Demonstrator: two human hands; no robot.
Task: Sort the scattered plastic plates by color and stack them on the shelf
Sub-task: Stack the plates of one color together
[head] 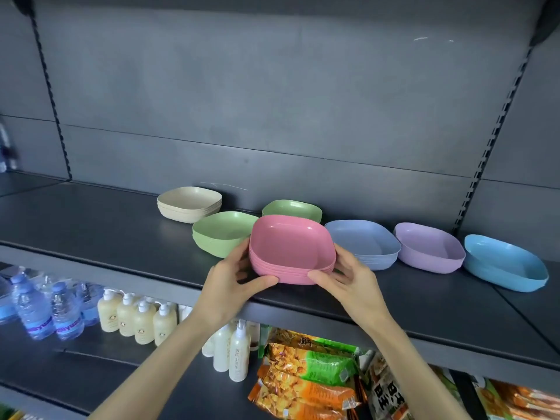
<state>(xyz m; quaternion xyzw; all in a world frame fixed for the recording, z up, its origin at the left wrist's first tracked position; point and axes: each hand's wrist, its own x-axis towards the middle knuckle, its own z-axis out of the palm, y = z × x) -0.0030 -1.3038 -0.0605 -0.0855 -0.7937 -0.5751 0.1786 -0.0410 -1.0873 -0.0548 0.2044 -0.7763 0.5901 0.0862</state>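
Note:
A stack of several pink plates [288, 242] sits near the front edge of the dark shelf [91, 219]. My left hand [235, 280] grips its left side, thumb under the front rim. My right hand [348, 275] grips its right side the same way. Behind and to the left stand a green stack [219, 230], a single green plate [292, 209] and a beige stack [189, 203]. To the right lie a grey-blue stack [363, 241], a purple stack [427, 247] and a light blue stack [503, 262].
The shelf's back wall [272, 101] is bare grey panel. On the lower shelf stand water bottles [39, 307], cream pump bottles [139, 316], white spray bottles [236, 353] and snack bags [309, 374].

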